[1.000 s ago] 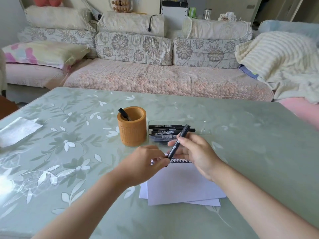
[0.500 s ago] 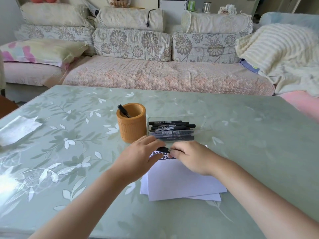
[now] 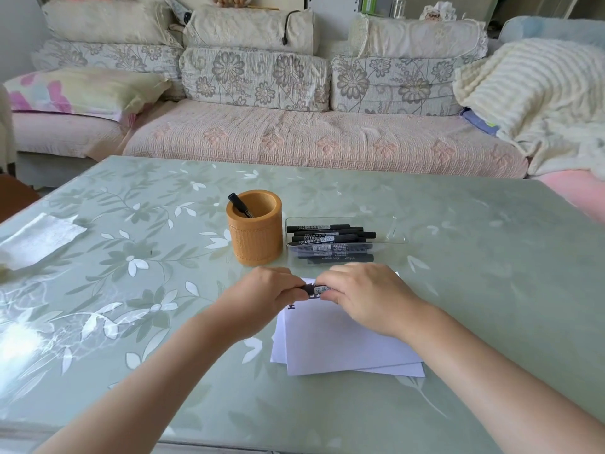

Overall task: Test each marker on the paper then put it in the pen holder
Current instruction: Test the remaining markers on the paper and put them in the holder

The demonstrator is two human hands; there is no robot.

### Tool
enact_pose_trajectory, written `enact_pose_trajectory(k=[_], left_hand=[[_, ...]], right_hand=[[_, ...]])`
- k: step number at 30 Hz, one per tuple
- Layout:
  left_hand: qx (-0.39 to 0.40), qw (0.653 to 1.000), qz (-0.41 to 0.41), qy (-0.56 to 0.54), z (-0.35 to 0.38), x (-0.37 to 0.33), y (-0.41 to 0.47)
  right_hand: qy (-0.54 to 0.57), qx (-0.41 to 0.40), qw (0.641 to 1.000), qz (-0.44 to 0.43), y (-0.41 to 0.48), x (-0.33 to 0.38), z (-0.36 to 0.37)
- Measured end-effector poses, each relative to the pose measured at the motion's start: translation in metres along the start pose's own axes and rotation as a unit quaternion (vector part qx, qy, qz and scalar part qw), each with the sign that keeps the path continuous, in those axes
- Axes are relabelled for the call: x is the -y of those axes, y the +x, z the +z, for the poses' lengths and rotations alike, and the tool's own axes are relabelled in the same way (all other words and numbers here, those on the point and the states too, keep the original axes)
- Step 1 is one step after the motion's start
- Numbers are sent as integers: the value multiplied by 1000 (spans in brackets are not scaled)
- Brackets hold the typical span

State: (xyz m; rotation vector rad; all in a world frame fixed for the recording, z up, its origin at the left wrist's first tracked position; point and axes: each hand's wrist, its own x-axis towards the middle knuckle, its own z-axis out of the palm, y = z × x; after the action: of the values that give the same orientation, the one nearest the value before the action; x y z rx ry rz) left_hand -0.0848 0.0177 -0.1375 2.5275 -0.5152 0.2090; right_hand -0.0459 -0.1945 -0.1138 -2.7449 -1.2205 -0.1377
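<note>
Table (image 3: 458, 290): marker (image 3: 316, 289) seemingly between fingers (image 3: 331, 282)

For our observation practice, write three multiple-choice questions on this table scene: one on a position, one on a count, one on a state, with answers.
1. Where does the clear case of markers lie, relative to the pen holder?
A) to its left B) to its right C) inside it
2. How many markers stand in the pen holder?
A) one B) three C) none
3. The marker above the paper is:
A) lying loose B) standing in the case C) held by both hands

Answers:
1 B, the case sits right of the holder.
2 A, a single black marker leans inside.
3 C, the left hand and right hand each grip an end.
</note>
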Motion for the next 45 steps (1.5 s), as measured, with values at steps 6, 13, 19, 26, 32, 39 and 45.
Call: enact_pose_trajectory(k=[6, 13, 19, 26, 32, 39, 45], left_hand=[[-34, 992, 92, 75, -4, 3, -3], [5, 998, -67, 16, -15, 30, -12], [-46, 986, -137, 83, -5, 46, -26], [-77, 984, -121, 108, 8, 52, -32], [-115, 986, -47, 108, 10, 42, -37], [-50, 997, 27, 48, 22, 21, -50], [-17, 997, 23, 68, 27, 24, -57]], right_hand=[[232, 102, 959, 127, 2, 3, -1], [51, 1, 997, 55, 1, -11, -2], [192, 4, 976, 106, 1, -18, 13], [373, -62, 920, 108, 2, -3, 21], [450, -72, 884, 100, 9, 2, 20], [538, -90, 829, 122, 9, 14, 30], [563, -75, 800, 194, 14, 20, 47]])
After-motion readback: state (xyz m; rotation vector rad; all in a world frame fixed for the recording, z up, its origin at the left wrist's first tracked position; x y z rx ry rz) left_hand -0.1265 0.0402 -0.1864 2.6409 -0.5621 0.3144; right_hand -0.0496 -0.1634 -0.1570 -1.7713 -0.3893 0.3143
